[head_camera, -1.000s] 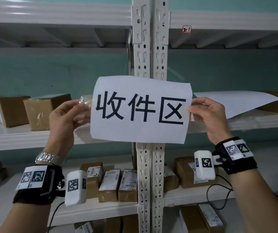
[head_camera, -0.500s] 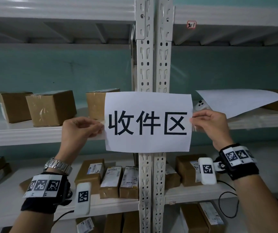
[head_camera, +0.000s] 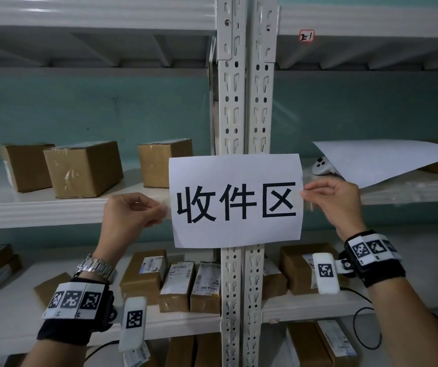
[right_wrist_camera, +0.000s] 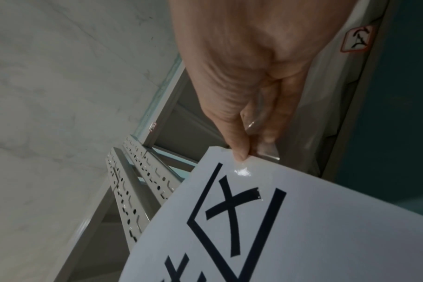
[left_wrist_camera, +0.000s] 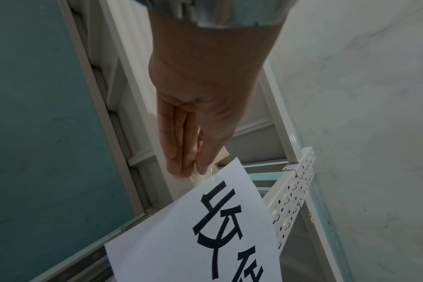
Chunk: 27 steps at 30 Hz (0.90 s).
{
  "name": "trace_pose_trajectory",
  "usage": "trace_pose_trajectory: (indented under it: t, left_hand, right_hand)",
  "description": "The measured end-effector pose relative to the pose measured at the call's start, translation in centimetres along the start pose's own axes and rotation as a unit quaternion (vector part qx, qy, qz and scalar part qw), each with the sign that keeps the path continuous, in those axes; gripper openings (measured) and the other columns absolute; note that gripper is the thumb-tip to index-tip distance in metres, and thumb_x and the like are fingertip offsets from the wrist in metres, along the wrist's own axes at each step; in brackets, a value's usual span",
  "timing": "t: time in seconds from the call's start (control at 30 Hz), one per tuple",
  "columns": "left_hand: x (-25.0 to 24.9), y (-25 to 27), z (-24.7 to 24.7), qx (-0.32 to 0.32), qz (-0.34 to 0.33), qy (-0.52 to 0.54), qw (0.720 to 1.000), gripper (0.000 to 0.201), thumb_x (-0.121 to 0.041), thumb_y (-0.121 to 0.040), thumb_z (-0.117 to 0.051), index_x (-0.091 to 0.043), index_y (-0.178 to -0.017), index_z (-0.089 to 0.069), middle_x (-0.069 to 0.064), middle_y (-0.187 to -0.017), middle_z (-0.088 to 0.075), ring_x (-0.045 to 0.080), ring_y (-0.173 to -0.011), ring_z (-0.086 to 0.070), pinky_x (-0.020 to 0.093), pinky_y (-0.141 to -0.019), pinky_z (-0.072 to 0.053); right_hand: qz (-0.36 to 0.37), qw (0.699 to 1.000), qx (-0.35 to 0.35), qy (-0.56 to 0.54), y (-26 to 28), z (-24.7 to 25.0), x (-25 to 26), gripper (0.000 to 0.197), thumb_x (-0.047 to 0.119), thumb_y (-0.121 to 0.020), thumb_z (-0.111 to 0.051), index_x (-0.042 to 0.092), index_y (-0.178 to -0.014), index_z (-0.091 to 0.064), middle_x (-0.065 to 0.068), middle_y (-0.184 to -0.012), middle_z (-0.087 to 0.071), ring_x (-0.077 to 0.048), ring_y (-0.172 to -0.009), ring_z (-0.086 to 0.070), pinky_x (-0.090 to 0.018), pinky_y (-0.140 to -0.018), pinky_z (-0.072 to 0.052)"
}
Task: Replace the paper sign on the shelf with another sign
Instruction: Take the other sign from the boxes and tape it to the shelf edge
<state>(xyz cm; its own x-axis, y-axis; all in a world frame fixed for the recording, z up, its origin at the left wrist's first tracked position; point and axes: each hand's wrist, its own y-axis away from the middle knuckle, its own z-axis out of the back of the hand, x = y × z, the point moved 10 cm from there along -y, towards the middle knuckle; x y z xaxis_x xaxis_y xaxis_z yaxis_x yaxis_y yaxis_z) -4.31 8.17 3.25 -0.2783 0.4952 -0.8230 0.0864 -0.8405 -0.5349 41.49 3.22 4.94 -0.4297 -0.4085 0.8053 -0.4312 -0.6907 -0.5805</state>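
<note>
Sign: the paper sign [head_camera: 236, 201] hung level across the shelf upright [head_camera: 245, 102].
Left hand [head_camera: 133, 210]: fingers pinched its left edge.
Right hand [head_camera: 335, 201]: fingers pinched its right edge.

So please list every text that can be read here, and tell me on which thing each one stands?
"收件区": large black characters on the white paper sign, held before the shelf post.
"上1", handwritten, reading uncertain: small red-edged sticker on the upper shelf beam.
Shipping labels on the parcels on the lower shelf: too small to read.
Square black-and-white code markers on the wristbands: patterns, no words.
</note>
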Motion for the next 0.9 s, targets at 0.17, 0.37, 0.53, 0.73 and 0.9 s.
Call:
trace_pose_trajectory:
  t: [0.17, 0.37, 0.53, 0.73, 0.9]
  left_hand:
    - [0.3, -0.2, 0.1, -0.014, -0.016, -0.017, 1.000, 0.017, -0.018, -0.077, -0.088, -0.006, -0.085, -0.078, 0.002, -0.074, -0.079, 0.015, -0.065, -0.076, 0.021, -0.060, -0.061]
    - [0.3, -0.1, 0.2, -0.020, -0.020, -0.036, 0.999, 0.018, -0.020, -0.075, -0.089, -0.009, -0.082, -0.078, 0.001, -0.071, -0.079, 0.017, -0.064, -0.077, 0.025, -0.063, -0.063]
    - [0.4, 0.0, 0.3, -0.029, -0.018, -0.029, 0.999, 0.019, -0.020, -0.074, -0.090, -0.008, -0.082, -0.079, 0.002, -0.070, -0.079, 0.016, -0.062, -0.076, 0.017, -0.058, -0.060]
    - [0.5, 0.1, 0.4, -0.050, -0.024, -0.036, 0.998, 0.019, -0.020, -0.074, -0.091, -0.007, -0.081, -0.079, 0.002, -0.068, -0.078, 0.017, -0.060, -0.076, 0.016, -0.055, -0.058]
    - [0.1, 0.3, 0.5, -0.067, -0.042, -0.072, 0.994, 0.018, -0.024, -0.076, -0.091, -0.011, -0.080, -0.079, -0.001, -0.067, -0.077, 0.016, -0.060, -0.076, 0.028, -0.060, -0.063]
  right_hand:
    - [-0.005, 1.000, -0.012, -0.002, -0.1, -0.1, -1.1, 0.016, 0.004, -0.076, -0.086, 0.011, -0.087, -0.075, -0.005, -0.083, -0.079, -0.021, -0.079, -0.077, -0.035, -0.080, -0.062]
    - [0.009, 1.000, -0.007, 0.007, -0.2, -0.4, -0.8, 0.017, 0.005, -0.077, -0.085, 0.015, -0.085, -0.074, -0.002, -0.082, -0.078, -0.007, -0.070, -0.075, -0.030, -0.078, -0.061]
    - [0.014, 1.000, -0.005, 0.011, -0.1, -0.6, -0.9, 0.016, 0.005, -0.077, -0.085, 0.013, -0.086, -0.075, -0.002, -0.082, -0.078, -0.008, -0.070, -0.074, -0.029, -0.076, -0.060]
    - [0.027, 0.999, -0.016, 0.023, -0.1, -0.4, -0.9, 0.015, 0.006, -0.077, -0.086, 0.011, -0.085, -0.076, -0.002, -0.081, -0.078, -0.012, -0.070, -0.075, -0.036, -0.078, -0.063]
    - [0.052, 0.997, -0.033, 0.047, 0.1, -0.1, -0.4, 0.020, 0.009, -0.074, -0.089, 0.021, -0.077, -0.074, 0.002, -0.081, -0.077, -0.017, -0.076, -0.075, -0.037, -0.078, -0.062]
